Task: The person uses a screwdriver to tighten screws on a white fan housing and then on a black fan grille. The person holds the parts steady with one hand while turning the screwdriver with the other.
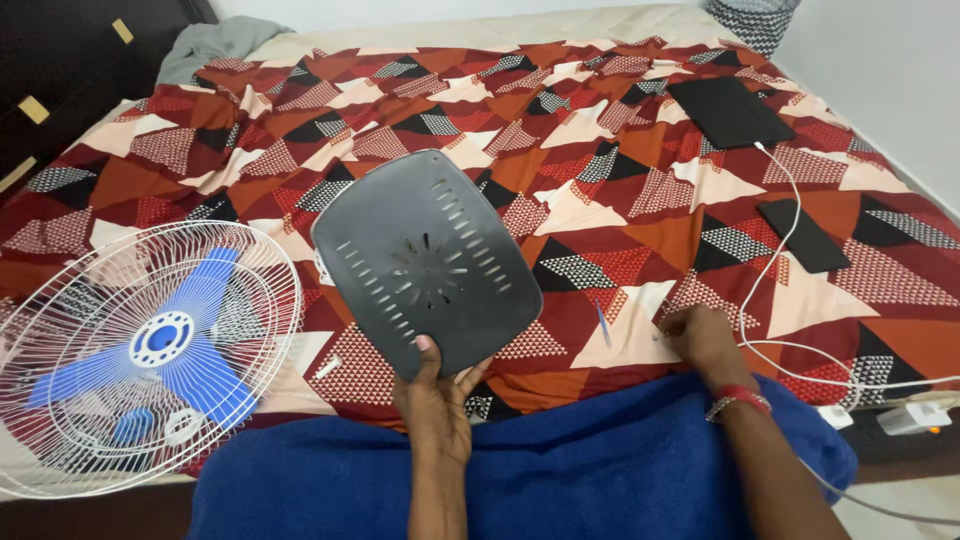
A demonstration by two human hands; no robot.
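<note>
White fan guard with blue blades (140, 350), dark tablet (730, 110), white cable (780, 270)

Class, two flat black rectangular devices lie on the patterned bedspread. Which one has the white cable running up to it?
The larger black tablet-like slab, farther up the bed: the white cable ends at its near edge. The smaller black slab merely lies beside the cable.
</note>
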